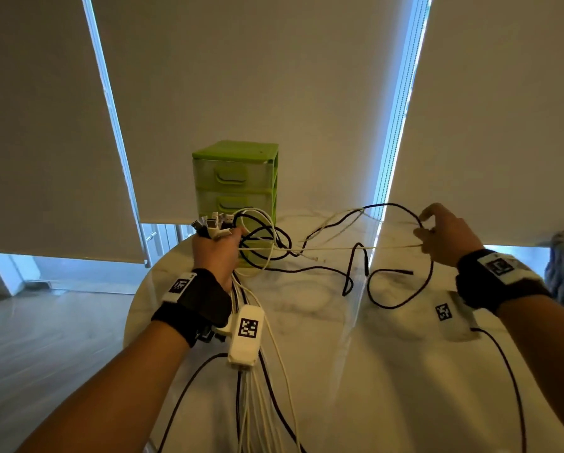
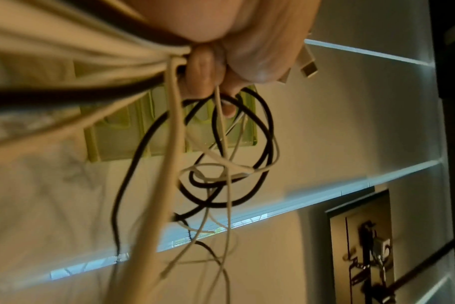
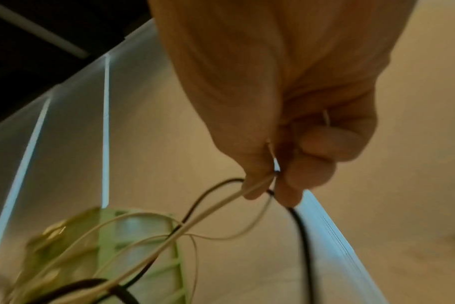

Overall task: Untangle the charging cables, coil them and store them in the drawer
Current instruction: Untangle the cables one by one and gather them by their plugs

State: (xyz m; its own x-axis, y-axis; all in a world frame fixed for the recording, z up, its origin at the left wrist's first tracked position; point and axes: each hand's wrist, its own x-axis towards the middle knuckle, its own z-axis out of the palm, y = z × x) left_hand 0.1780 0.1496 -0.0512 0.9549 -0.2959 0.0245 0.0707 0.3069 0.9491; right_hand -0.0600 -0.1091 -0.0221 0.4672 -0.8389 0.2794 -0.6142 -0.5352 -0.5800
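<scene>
A person is working through a knot of charging cables (image 1: 267,243) above a round, marble-patterned table (image 1: 388,371), and the job is looking to be in its early stage: nothing is coiled yet, and the closed drawers of the small green plastic drawer unit (image 1: 236,178) at the table's far side are waiting untouched. The left hand (image 1: 215,250) is clenching a fistful of cables with the connector ends (image 1: 213,223) fanning out above the knuckles, the long tails hanging down past the wrist toward the table's near edge. The right hand (image 1: 444,237), held out well apart from it, is pinching a white cable (image 1: 333,248) and a black cable (image 1: 395,207) between thumb and curled fingertips, drawing the white one into a straight, taut line across the gap. Between the hands, thin, round, pliable black and white cords are looping through one another in slack rings, some trailing onto the glossy tabletop. Still left, by this view, are separating the strands, winding each one and putting them in a drawer.
</scene>
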